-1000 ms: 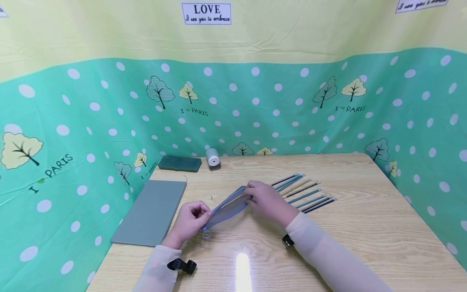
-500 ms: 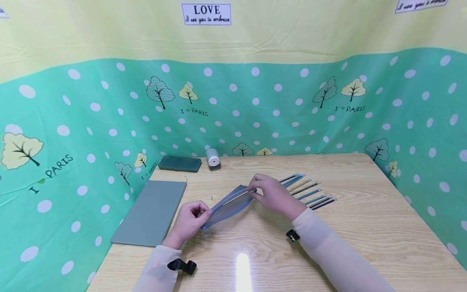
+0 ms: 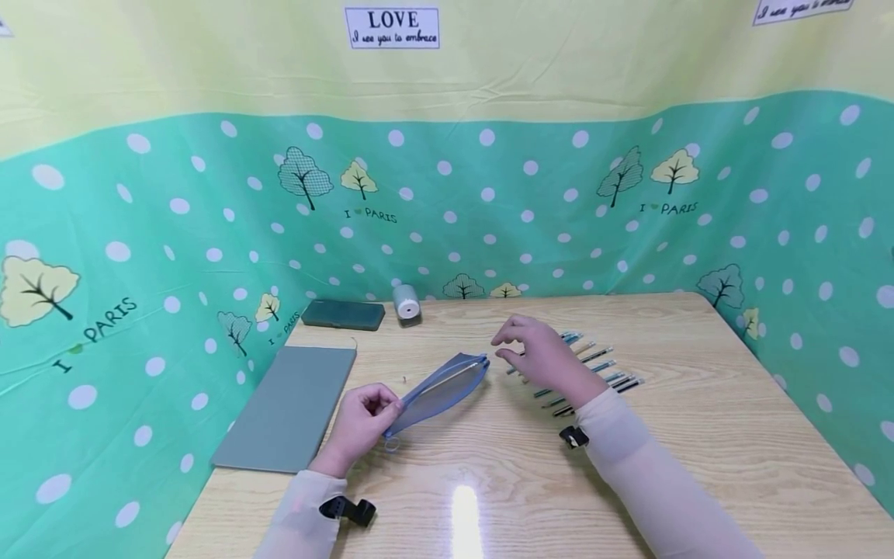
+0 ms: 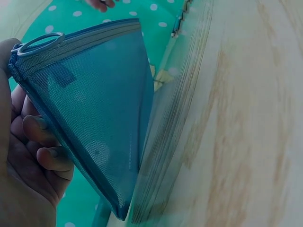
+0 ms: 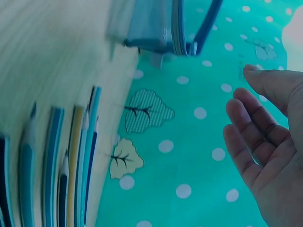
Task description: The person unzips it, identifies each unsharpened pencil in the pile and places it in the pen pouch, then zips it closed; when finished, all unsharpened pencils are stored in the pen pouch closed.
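Note:
A blue mesh zip pouch [image 3: 447, 397] is held tilted above the table, its mouth gaping along the zip. My left hand [image 3: 359, 425] pinches its near end between thumb and fingers, close to the round zip ring [image 4: 41, 43]. To the right of the pouch's far end, my right hand [image 3: 548, 359] hangs in the air with fingers spread loosely, touching nothing. Several pencils [image 3: 597, 355] lie side by side on the table beneath and beyond that hand, which partly covers them. Blue, dark and yellow pencils [image 5: 75, 161] show in the right wrist view.
A grey flat board [image 3: 286, 407] lies at the left of the wooden table [image 3: 698, 435]. Toward the back stand a dark green case [image 3: 342, 314] and a small grey-white cylinder [image 3: 407, 301]. A patterned cloth [image 3: 489, 210] hangs behind and at both sides.
My right hand has let go of the pouch's far end and moved right and slightly away, its fingers parting. My left hand keeps its grip in nearly the same spot.

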